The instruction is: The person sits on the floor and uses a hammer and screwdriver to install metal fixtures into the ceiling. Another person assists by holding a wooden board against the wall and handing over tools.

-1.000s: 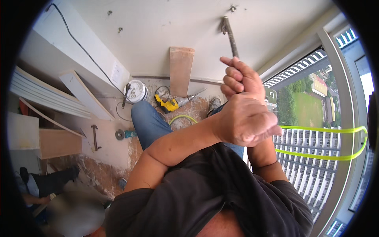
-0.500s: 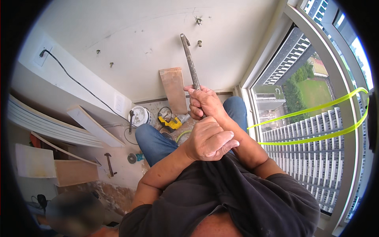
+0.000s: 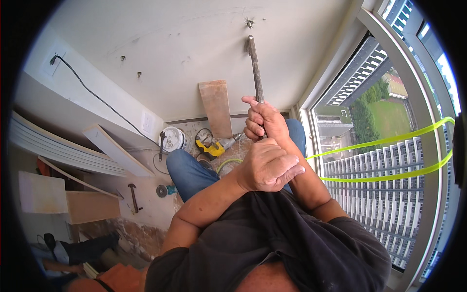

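Bar [image 3: 257,73] shifted right along pale wall [image 3: 177,82], perhaps touching; left fingers [image 3: 281,166], right fingers [image 3: 255,119] wrap it; floor [image 3: 141,233] dusty.

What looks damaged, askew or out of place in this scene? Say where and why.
The wall looks damaged: beyond the tip of the metal bar, a stub juts out amid apparently chipped plaster, with two more farther left. The floor at lower left is blotched white over reddish brown, as if dusty or worn.
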Demonstrator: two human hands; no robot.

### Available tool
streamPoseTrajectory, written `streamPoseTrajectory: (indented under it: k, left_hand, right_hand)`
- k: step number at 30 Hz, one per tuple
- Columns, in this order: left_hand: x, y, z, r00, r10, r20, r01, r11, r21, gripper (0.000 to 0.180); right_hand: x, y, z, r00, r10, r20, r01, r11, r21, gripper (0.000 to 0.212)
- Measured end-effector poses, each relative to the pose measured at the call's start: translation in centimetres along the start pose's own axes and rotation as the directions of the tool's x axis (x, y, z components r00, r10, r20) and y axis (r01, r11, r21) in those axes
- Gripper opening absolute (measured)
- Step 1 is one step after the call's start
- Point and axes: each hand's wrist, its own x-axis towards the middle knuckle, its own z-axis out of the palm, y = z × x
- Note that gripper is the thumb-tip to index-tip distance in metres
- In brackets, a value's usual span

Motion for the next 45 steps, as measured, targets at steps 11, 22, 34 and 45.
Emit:
streamPoseTrajectory:
  k: [11, 22, 34, 45]
  left_hand:
    - [2.2, 0.4, -3.6, 0.985, -0.105, -0.14, 0.107, 0.994, 0.005, 0.022]
    - [2.5, 0.4, -3.8, 0.991, -0.127, -0.034, 0.125, 0.99, -0.06, 0.025]
    - [-1.6, 1.0, -6.4, 0.947, -0.265, -0.185, 0.245, 0.962, -0.124, 0.037]
    - [-1.5, 0.6, -7.4, 0.955, -0.25, -0.157, 0.222, 0.959, -0.176, 0.026]
  right_hand:
    - [1.2, 0.0, 5.2, 0.991, 0.02, -0.13, -0.025, 0.999, -0.037, 0.022]
    - [0.1, 1.3, -2.2, 0.406, -0.727, 0.554, 0.727, -0.111, -0.678, 0.063]
    - [6.1, 0.4, 2.2, 0.15, -0.207, 0.967, 0.937, -0.283, -0.205, 0.023]
    - [7.1, 2.1, 2.5, 0.017, -0.331, 0.944, 0.927, -0.347, -0.139, 0.026]
